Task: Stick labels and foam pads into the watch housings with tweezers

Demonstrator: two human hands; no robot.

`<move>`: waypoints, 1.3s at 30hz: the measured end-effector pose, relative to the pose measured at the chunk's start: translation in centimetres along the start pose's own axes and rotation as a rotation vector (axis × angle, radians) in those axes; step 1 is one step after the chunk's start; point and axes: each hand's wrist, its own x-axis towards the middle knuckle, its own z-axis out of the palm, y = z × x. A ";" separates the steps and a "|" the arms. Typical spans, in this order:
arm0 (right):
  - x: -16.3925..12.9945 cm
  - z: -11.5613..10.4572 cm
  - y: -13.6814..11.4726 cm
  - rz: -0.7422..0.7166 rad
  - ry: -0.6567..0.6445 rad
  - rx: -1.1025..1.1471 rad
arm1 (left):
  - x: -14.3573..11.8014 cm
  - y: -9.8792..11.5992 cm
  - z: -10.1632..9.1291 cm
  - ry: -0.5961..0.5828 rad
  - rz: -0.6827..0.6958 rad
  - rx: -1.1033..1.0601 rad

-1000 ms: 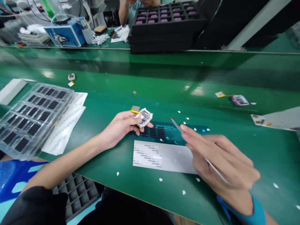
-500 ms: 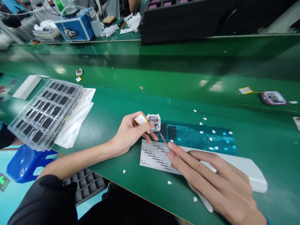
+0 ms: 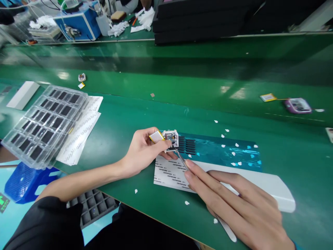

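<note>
Green matting covered the long workbench (image 3: 145, 114) where the person sat. Near its front edge, the left hand (image 3: 142, 152) was closed around a small white device (image 3: 170, 139) with its circuit board open to view and a flat yellow-edged battery (image 3: 156, 136) hanging at its side. The right hand (image 3: 234, 205) pinched a pair of thin metal tweezers (image 3: 180, 159), closed, with the tips touching the lower edge of the device. This device seemed light but fragile, so its plastic sides are probably the safe place to hold, not the board or the battery lead. Just below the device lay a white label sheet (image 3: 169, 173) with printed lines too small to read. Far to its left stood a clear tray (image 3: 44, 121) of dark squares.
</note>
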 end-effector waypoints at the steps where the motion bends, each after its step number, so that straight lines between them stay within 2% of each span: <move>1: 0.0 0.0 0.3 -0.034 0.001 -0.008 | 0.0 0.0 0.0 0.000 0.004 -0.008; 5: 0.2 0.4 1.3 -0.144 0.041 -0.061 | 0.0 0.1 0.2 0.006 0.005 -0.011; 13: 0.2 0.7 1.3 -0.205 0.044 -0.081 | 0.1 0.1 0.3 0.038 -0.017 -0.056; 18: 0.2 0.6 1.2 -0.172 0.032 -0.061 | 0.2 0.2 0.3 0.048 -0.040 -0.080; 24: 0.5 -0.1 0.8 -0.096 -0.070 0.024 | 0.2 -0.2 0.3 0.050 -0.027 -0.054; 31: 1.1 -0.1 0.7 -0.059 -0.074 0.070 | 0.1 -1.0 0.1 0.060 0.075 -0.015; 34: 1.1 0.1 0.7 -0.056 -0.038 0.090 | 0.2 -1.2 0.0 0.081 0.147 0.038; 39: 0.8 0.2 0.8 -0.001 0.028 0.130 | 0.4 -1.4 -0.1 0.038 0.214 0.111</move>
